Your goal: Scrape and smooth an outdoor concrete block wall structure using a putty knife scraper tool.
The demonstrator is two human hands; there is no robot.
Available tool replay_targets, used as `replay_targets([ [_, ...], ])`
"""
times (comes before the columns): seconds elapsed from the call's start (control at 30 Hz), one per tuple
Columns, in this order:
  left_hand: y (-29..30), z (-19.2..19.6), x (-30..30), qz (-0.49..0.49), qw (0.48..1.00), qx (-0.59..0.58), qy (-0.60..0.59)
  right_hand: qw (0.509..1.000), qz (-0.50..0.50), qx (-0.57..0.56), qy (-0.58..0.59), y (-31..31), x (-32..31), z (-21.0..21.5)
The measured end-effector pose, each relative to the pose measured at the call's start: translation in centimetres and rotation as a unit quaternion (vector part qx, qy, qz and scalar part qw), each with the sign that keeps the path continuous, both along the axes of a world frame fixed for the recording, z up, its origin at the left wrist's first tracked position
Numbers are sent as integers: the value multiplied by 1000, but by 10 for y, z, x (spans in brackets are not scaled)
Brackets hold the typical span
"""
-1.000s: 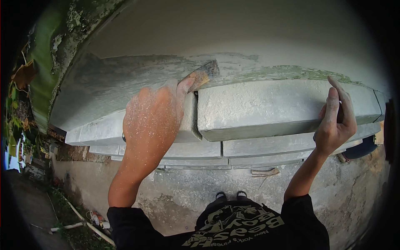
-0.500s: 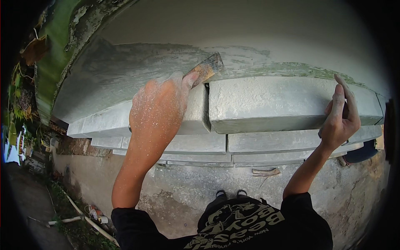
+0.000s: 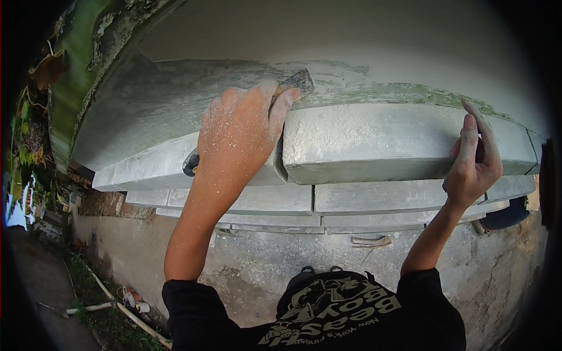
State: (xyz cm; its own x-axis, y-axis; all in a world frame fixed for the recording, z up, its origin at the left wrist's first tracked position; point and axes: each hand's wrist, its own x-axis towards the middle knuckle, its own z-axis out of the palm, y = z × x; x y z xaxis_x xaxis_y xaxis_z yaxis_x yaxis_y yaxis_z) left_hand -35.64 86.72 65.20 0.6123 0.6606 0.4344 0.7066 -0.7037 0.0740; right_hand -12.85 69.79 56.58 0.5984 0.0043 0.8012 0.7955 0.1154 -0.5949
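My left hand (image 3: 237, 137), dusted with grey powder, grips a small trowel (image 3: 295, 83) whose blade tip lies on the wet grey mortar at the joint between two concrete blocks. The trowel's dark handle end (image 3: 190, 165) sticks out below my wrist. The right-hand grey concrete block (image 3: 380, 140) is the top course of a low block wall. My right hand (image 3: 474, 161) rests against that block's right end, fingers raised, with something dark half hidden in its palm. The left block (image 3: 152, 167) lies beside my left hand.
Smooth grey plaster wall (image 3: 328, 35) rises behind the blocks, with a mossy green edge (image 3: 76, 70) at the left. Lower block courses (image 3: 374, 199) and a rough concrete base (image 3: 263, 257) lie beneath. A wooden scrap (image 3: 366, 241), a pipe (image 3: 126, 310) and a dark pan (image 3: 503, 215) sit near the ground.
My left hand and the trowel tip have shifted slightly along the top joint. My right hand keeps its place at the block's right end.
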Motion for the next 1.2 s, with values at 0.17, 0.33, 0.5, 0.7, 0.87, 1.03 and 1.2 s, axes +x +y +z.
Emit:
replay_targets([
  [0.17, 0, -1, 3, -22, 998, -6, -50, 1000, 3, -9, -7, -2, 0, 0],
  [0.33, -4, 4, 8, 0, 1000, -10, -14, 1000, 16, -22, -15, -3, -1, 0],
  [0.5, 1, -3, 11, -28, 999, 35, -19, 1000, 12, -16, -24, -1, 1, 0],
  [0.7, -1, 7, 6, 3, 1000, 14, -1, 1000, -6, -12, -4, 2, -2, 0],
  [0.87, 0, 7, 3, -9, 1000, -8, 11, 999, -24, -14, -24, 0, 2, 2],
  [1.03, 12, 1, -2, -34, 999, -28, 0, 999, -19, -27, 3, 1, -3, -1],
  [1.2, -2, -1, 22, -83, 996, 33, -18, 999, -32, -32, -2, -2, -4, 5],
])
